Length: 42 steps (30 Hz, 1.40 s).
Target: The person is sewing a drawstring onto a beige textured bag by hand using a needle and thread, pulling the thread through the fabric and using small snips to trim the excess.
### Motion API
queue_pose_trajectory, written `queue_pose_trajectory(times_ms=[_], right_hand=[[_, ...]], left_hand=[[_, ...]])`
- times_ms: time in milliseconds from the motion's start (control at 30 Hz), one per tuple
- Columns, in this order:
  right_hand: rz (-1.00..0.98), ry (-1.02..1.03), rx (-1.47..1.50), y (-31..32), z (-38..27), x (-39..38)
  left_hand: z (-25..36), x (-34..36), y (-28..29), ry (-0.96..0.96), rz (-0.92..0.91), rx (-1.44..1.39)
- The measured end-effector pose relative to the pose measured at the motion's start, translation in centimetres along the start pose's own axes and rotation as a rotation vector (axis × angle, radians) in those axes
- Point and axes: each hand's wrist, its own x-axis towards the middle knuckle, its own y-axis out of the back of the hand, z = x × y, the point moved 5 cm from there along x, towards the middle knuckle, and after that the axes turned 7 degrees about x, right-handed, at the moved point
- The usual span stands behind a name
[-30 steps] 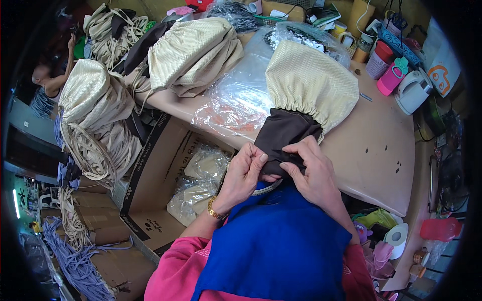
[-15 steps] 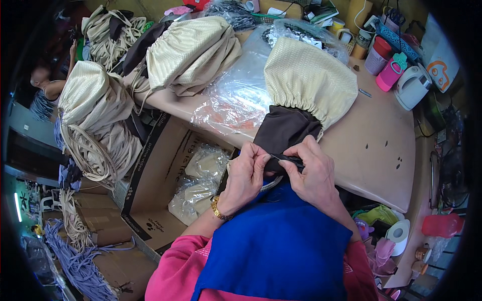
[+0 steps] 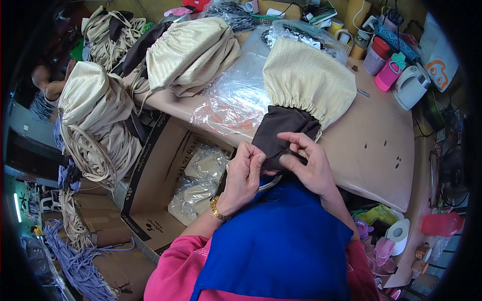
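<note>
A cream woven drawstring bag (image 3: 309, 75) lies at the table's near edge, its gathered mouth toward me. Dark brown lining cloth (image 3: 275, 131) spills out of that mouth to my fingers. My left hand (image 3: 244, 173) pinches the edge of this cloth between thumb and fingers. Just to its right, my right hand (image 3: 310, 163) curls round a small black object (image 3: 299, 157), mostly hidden in the palm; its kind does not show. The right index finger is raised over the cloth. A pale cord (image 3: 271, 184) hangs below the hands, against my blue apron (image 3: 281, 241).
More cream bags (image 3: 193, 55) are piled along the table's left. Clear plastic (image 3: 233, 103) lies beside the lining. An opened cardboard box (image 3: 155, 165) holds wrapped bags (image 3: 206, 165). Bottles (image 3: 391, 72) and a white appliance (image 3: 411, 88) stand at the right. Another person (image 3: 47, 90) is far left.
My right hand has drawn slightly away from the left, its index finger lifting and the black object turning in its grip. The left hand keeps its pinch on the cloth.
</note>
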Motion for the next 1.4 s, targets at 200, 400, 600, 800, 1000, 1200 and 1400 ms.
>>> queue_pose_trajectory(times_ms=[200, 400, 600, 800, 1000, 1200, 1400], right_hand=[[-0.111, -0.032, 0.069, -0.5, 0.4, 0.4], [-0.067, -0.284, 0.718, -0.8, 2.7, -0.9], [-0.116, -0.157, 1.023, 1.6, 1.0, -0.7], [0.084, -0.046, 0.185, 2.4, -0.1, -1.4], [-0.116, 0.215, -0.191, -0.4, -1.4, -0.5], [-0.113, 0.254, -0.248, -1.2, -1.1, -0.9], [-0.073, 0.015, 0.296, -0.5, 1.8, -1.0]], left_hand=[[1.1, -0.1, -0.8, -0.128, -0.001, -0.149], [1.4, -0.1, -0.8, -0.307, 0.029, 0.193], [2.7, -0.3, 0.0, -0.434, 0.113, 0.420], [1.7, 0.1, 0.1, -0.433, 0.089, 0.409], [1.9, -0.1, -0.2, -0.321, 0.059, 0.344], [4.3, 0.6, 0.3, -0.417, 0.056, 0.636], [0.9, 0.9, -0.3, -0.197, -0.035, 0.162]])
